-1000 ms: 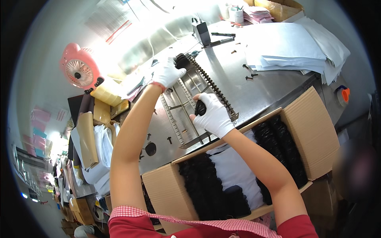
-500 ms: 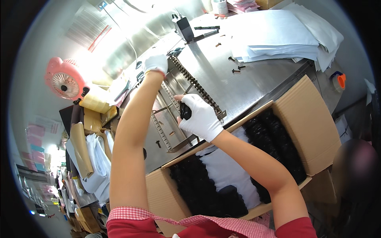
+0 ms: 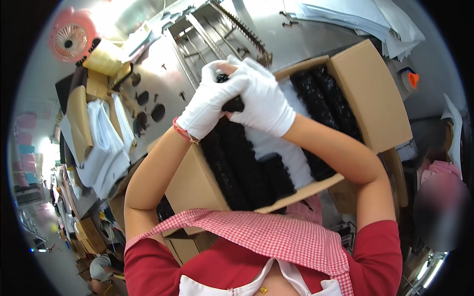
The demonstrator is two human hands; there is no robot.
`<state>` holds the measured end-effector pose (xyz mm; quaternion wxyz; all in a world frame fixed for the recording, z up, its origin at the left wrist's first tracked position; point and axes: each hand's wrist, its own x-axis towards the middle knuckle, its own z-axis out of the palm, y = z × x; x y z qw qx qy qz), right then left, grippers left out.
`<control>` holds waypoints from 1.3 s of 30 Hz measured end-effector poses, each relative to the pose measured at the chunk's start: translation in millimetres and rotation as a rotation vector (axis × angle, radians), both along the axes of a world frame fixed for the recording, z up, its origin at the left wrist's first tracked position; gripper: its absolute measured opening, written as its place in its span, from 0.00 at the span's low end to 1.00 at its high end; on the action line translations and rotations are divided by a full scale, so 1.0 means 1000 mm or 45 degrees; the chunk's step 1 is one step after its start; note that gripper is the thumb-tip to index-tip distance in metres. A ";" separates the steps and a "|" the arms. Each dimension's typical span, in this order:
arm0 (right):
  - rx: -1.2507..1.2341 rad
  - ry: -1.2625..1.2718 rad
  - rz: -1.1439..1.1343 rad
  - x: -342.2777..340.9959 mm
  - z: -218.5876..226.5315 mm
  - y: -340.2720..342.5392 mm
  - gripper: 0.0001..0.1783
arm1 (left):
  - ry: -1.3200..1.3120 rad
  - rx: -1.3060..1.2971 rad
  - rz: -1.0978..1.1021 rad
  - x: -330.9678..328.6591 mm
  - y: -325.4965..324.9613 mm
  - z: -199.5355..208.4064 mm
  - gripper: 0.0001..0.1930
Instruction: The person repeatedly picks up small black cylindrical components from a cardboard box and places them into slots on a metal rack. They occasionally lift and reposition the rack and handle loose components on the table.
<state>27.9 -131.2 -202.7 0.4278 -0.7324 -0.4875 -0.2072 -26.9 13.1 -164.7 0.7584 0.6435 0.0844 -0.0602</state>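
Note:
My left hand and my right hand, both in white gloves with bare fingertips, meet over the far edge of an open cardboard box. Between them they hold small shiny black pieces, mostly covered by the fingers, so the exact kind is unclear. Inside the box, rows of similar black pieces lie on either side of a white sheet. Just beyond my hands, a metal rack with toothed rails lies on the steel table.
Black discs and loose screws lie on the table to the left. A pink fan and stacked papers stand farther left. White sheets are piled at the far right, near an orange tape dispenser.
My left hand has left the rack's far end and come back to join my right hand. The right hand has drawn off the rack with the black pieces. The view has tilted down.

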 end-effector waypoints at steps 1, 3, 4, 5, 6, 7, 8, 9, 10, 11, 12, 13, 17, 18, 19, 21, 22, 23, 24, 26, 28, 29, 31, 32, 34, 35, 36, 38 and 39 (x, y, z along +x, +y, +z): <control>-0.161 0.073 0.048 -0.009 0.006 -0.015 0.56 | 0.015 -0.046 0.002 -0.013 -0.010 0.002 0.40; -0.475 0.331 0.321 -0.004 0.018 -0.048 0.71 | 0.176 -0.078 -0.124 -0.027 -0.016 0.003 0.40; -0.439 0.298 0.346 0.000 0.017 -0.067 0.68 | 0.150 -0.057 -0.226 -0.031 -0.014 -0.007 0.40; -0.399 0.352 0.300 0.008 0.015 -0.082 0.60 | 0.174 0.026 -0.255 -0.034 -0.019 -0.010 0.38; -0.360 0.404 0.258 0.018 0.014 -0.090 0.53 | -0.003 0.294 -0.303 -0.038 -0.025 -0.023 0.31; -0.317 0.362 0.153 0.029 0.015 -0.092 0.44 | -0.227 0.599 -0.450 -0.040 -0.029 -0.034 0.26; -0.269 0.316 0.054 0.041 0.017 -0.088 0.35 | -0.449 0.912 -0.588 -0.041 -0.033 -0.043 0.21; -0.256 0.178 0.036 0.050 0.018 -0.078 0.27 | -0.386 0.963 -0.714 -0.043 -0.041 -0.050 0.19; -0.340 0.113 0.099 0.058 0.017 -0.066 0.26 | -0.316 1.016 -0.835 -0.045 -0.050 -0.055 0.17; -0.421 0.042 0.156 0.065 0.014 -0.052 0.26 | -0.259 1.099 -0.954 -0.044 -0.056 -0.061 0.17; -0.501 -0.031 0.214 0.070 0.010 -0.036 0.26 | -0.195 1.180 -1.070 -0.043 -0.062 -0.065 0.17; -0.541 -0.156 0.231 0.074 -0.001 -0.019 0.26 | -0.097 1.196 -1.119 -0.041 -0.068 -0.067 0.16; -0.856 -0.298 0.136 0.096 -0.020 0.033 0.21 | 0.029 1.257 -0.937 -0.042 -0.083 -0.079 0.16; -0.919 -0.247 0.232 0.102 -0.014 0.038 0.20 | 0.012 1.364 -0.867 -0.046 -0.087 -0.086 0.19; -0.909 -0.397 0.426 0.121 -0.022 0.038 0.18 | -0.238 1.473 -0.776 -0.049 -0.089 -0.096 0.21; -0.911 -0.544 0.526 0.121 -0.025 0.043 0.18 | -0.289 1.659 -0.817 -0.048 -0.090 -0.097 0.13; -0.901 -0.553 0.550 0.126 -0.028 0.044 0.17 | -0.369 1.754 -0.793 -0.048 -0.093 -0.098 0.11; -0.782 -0.571 0.532 0.125 -0.026 0.044 0.15 | -0.300 1.785 -0.779 -0.048 -0.096 -0.098 0.10; -0.839 -0.625 0.417 0.124 -0.023 0.045 0.15 | -0.245 1.687 -0.782 -0.047 -0.094 -0.099 0.13; -0.785 -0.752 0.304 0.119 0.015 0.044 0.14 | -0.082 1.480 -0.613 -0.052 -0.094 -0.081 0.20; -0.554 -0.593 0.223 0.122 0.050 0.043 0.17 | -0.233 1.307 -0.343 -0.050 -0.085 -0.070 0.22; -0.329 -0.364 0.243 0.121 0.071 0.037 0.17 | -0.317 1.217 -0.220 -0.048 -0.079 -0.062 0.24; 0.002 0.083 0.251 0.114 0.107 0.015 0.20 | -0.722 1.316 0.455 -0.035 -0.058 -0.050 0.23; 0.105 0.307 0.242 0.109 0.118 0.005 0.22 | -0.589 1.472 0.620 -0.025 -0.038 -0.034 0.29; 0.389 0.767 0.290 0.087 0.140 -0.014 0.27 | -0.670 1.588 0.981 -0.021 -0.004 0.006 0.56; 0.471 0.997 0.275 0.064 0.154 -0.017 0.28 | -0.746 1.778 1.068 -0.026 0.019 0.022 0.63; 0.598 1.130 0.368 0.072 0.149 -0.020 0.29 | -1.030 2.068 1.221 -0.026 0.039 0.036 0.62; 0.606 1.347 0.631 0.065 0.138 -0.025 0.31 | -1.093 1.970 0.994 -0.046 0.054 0.075 0.57; 0.617 1.417 0.689 0.057 0.133 -0.022 0.33 | -1.178 2.004 0.866 -0.057 0.058 0.087 0.54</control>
